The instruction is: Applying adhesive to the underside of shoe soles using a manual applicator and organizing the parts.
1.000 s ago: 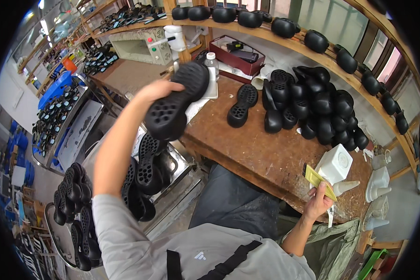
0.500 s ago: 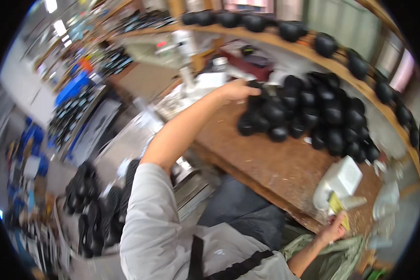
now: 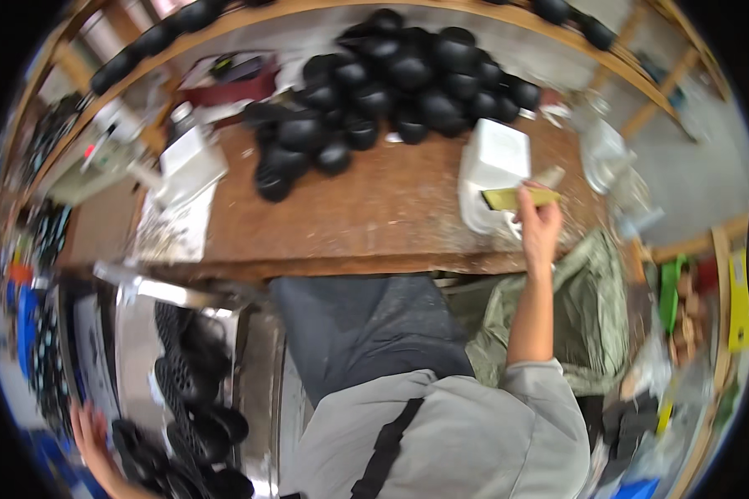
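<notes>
My right hand (image 3: 541, 223) pinches a flat yellow strip (image 3: 499, 200) with a dark end, perhaps a brush. It hovers over the near side of a white plastic container (image 3: 484, 162) at the right of the wooden table (image 3: 374, 220). Low at the far left, my left hand (image 3: 87, 428) has its fingers spread and holds nothing. Black shoes (image 3: 198, 428), some showing treaded soles, lie beside it on a metal surface (image 3: 133, 333). A big heap of black round-toed shoes or shoe uppers (image 3: 408, 71) covers the back of the table.
Another white container (image 3: 193, 162) stands on stained paper (image 3: 171, 229) at the table's left. An open greenish sack (image 3: 587, 316) hangs by the right front edge. A wooden shelf (image 3: 308, 15) with black shoes runs along the back; a dark red tray (image 3: 229, 87) sits below it.
My view has swung left to right. My left hand has left the shoe heap and dropped to the lower left, beside the other shoes. My right hand still holds the yellow strip by the container.
</notes>
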{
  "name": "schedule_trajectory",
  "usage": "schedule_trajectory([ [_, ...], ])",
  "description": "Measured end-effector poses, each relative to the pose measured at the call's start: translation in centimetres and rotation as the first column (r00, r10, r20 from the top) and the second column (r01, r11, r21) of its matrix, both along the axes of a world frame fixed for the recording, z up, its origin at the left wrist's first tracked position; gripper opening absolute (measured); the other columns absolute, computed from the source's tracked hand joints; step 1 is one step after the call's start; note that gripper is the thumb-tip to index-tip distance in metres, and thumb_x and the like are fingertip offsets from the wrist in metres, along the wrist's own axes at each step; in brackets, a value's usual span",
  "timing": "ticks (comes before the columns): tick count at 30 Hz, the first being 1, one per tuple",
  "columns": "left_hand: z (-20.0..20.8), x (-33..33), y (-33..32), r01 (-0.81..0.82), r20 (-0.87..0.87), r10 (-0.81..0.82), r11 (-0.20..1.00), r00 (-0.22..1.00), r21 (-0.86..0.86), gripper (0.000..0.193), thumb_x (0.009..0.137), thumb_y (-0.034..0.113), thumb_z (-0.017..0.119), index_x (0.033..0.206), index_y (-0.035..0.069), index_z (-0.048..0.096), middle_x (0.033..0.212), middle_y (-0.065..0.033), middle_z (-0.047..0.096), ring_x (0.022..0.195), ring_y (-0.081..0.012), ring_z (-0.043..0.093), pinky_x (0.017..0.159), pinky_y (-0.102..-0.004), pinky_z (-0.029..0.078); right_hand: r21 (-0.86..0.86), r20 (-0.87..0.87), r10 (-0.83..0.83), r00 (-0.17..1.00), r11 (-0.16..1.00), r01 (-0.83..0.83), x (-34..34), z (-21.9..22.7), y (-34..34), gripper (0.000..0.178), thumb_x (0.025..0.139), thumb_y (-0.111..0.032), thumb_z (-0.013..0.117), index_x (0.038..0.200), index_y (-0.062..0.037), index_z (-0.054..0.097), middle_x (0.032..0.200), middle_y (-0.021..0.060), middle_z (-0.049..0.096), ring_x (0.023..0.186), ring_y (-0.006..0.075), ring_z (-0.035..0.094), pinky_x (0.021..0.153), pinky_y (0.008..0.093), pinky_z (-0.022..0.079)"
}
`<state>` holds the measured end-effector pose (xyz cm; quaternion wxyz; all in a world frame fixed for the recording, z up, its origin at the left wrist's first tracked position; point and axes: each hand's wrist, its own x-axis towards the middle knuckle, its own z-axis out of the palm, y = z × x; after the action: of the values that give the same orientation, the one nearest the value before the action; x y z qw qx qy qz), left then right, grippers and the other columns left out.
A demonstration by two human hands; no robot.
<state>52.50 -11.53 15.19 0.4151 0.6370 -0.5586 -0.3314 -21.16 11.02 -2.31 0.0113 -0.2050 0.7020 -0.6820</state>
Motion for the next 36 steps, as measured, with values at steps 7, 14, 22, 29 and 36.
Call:
schedule_trajectory([
  [7,-0.3,-16.5,14.9,0.400,0.230,-0.374,0.913,0.899,-0.079,0.050,0.090,0.015,0.056,0.131,-0.007,0.038,0.119,-0.0213,0.055,0.108,-0.0284,0.053,0.094,-0.0360,0.039,0.504,-0.229,0.044,0.972,0.860,0.080,-2.6,1.8,3.6,0.028,0.083,-0.028,0.061,0.096,-0.0032,0.063,0.077,0.0165,0.065,0.073,0.0291,0.064,0.067,0.0367,0.048],
  [14,-5.5,-18.8,17.6,0.547,-0.169,-0.524,0.825,0.835,0.140,0.070,0.086,0.033,0.061,0.138,-0.003,0.028,0.126,-0.0254,0.048,0.115,-0.0337,0.049,0.100,-0.0427,0.035,0.736,-0.432,0.178,0.884,0.637,0.231,-2.1,0.5,-0.5,0.039,0.083,-0.033,0.061,0.100,0.0017,0.057,0.082,0.0234,0.063,0.075,0.0375,0.063,0.069,0.0439,0.048],
  [22,-18.0,-22.0,15.8,0.435,-0.007,-0.488,0.771,0.873,0.466,0.061,0.085,0.029,0.064,0.133,0.002,0.039,0.110,-0.0137,0.058,0.101,-0.0184,0.055,0.088,-0.0313,0.045,0.067,-0.227,0.395,0.890,0.918,-0.390,8.8,-5.6,-3.6,0.010,0.087,-0.006,0.060,0.093,0.0006,0.058,0.083,0.0013,0.053,0.069,0.0072,0.046,0.064,0.0193,0.039],
  [29,-20.4,-27.0,15.7,0.517,-0.091,-0.555,0.686,0.827,0.512,0.064,0.086,0.037,0.062,0.134,0.002,0.036,0.118,-0.0163,0.055,0.101,-0.0208,0.056,0.087,-0.0312,0.046,0.037,-0.065,0.741,0.668,0.671,-0.740,14.6,-8.0,-9.3,0.017,0.090,-0.014,0.060,0.080,-0.0030,0.053,0.069,-0.0043,0.041,0.057,0.0041,0.034,0.050,0.0188,0.029],
  [36,-23.0,-31.5,9.9,0.594,-0.163,-0.635,0.557,0.755,0.580,0.063,0.086,0.040,0.059,0.132,0.001,0.037,0.111,-0.0170,0.057,0.097,-0.0267,0.058,0.083,-0.0327,0.046,-0.015,0.227,0.766,0.602,0.620,-0.784,15.3,-5.5,-16.4,0.016,0.091,-0.019,0.058,0.083,-0.0054,0.056,0.061,-0.0052,0.045,0.048,0.0009,0.037,0.043,0.0160,0.028],
])
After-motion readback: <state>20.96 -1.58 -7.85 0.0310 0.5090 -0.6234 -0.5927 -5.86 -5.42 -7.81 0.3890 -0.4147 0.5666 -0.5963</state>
